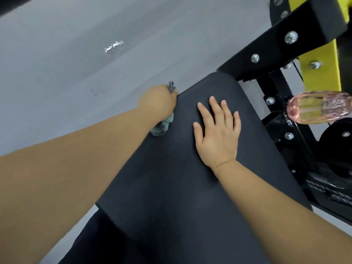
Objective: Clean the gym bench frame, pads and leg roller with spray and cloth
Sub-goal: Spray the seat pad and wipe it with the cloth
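A black bench pad (171,178) runs from the bottom centre up to the middle of the head view. My left hand (158,101) grips a grey-blue cloth (162,126) and presses it against the pad's left edge near its far end. Bits of cloth stick out above and below the fist. My right hand (217,130) lies flat on the pad's top, fingers spread, holding nothing. A clear pinkish spray bottle (320,109) lies on its side on the black frame (282,60) to the right of the pad.
Grey floor (76,63) fills the left and top, with a small wet shiny patch (114,46). Black frame beams with silver bolts and a yellow upright (322,73) crowd the right side. Dark machine parts (333,180) sit lower right.
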`<state>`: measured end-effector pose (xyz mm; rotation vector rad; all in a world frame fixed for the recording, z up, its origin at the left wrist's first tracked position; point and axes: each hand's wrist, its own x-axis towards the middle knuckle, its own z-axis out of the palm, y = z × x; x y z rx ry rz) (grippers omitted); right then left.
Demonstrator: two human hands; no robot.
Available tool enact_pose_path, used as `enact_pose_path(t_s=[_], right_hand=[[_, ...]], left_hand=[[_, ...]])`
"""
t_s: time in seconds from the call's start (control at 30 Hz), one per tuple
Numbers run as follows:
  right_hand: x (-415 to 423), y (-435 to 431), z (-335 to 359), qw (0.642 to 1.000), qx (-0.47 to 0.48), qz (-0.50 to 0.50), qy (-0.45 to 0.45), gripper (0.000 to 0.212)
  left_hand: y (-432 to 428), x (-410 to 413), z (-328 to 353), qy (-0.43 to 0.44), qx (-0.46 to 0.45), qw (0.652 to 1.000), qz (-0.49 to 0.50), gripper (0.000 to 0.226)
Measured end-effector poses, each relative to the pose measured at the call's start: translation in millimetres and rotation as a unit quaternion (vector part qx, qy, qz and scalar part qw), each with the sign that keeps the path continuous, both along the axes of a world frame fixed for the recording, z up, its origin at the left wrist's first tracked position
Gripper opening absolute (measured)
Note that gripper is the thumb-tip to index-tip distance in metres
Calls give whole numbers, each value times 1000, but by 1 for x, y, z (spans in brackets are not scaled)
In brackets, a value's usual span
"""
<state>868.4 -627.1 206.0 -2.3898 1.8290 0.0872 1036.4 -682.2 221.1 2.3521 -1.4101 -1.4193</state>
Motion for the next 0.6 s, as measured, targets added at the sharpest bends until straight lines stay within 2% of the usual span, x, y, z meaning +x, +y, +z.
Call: enact_pose_path(t_s=[0.1, 0.17, 0.23, 0.33, 0.43, 0.6], right_hand=[[0, 0, 1, 1000, -4, -1, -17, 48], [-5, -5, 7, 999, 16, 6, -50, 50], [-17, -19, 16, 996, 41, 20, -78, 54], [-49, -50, 25, 998, 26, 31, -49, 57], [-69, -63, 16, 994, 97, 10, -43, 58], [-69, -55, 4, 997, 56, 14, -55, 60]], left_hand=[[-31, -35, 1, 37, -62, 997, -3, 40], [-31, -39, 0, 21, -73, 997, -7, 41], [-19, -25, -2, -12, -61, 998, -22, 40], [3, 5, -3, -50, -9, 998, -24, 40], [5, 10, 1, -60, 37, 997, -5, 43], [-59, -51, -10, -9, -32, 999, 12, 43]])
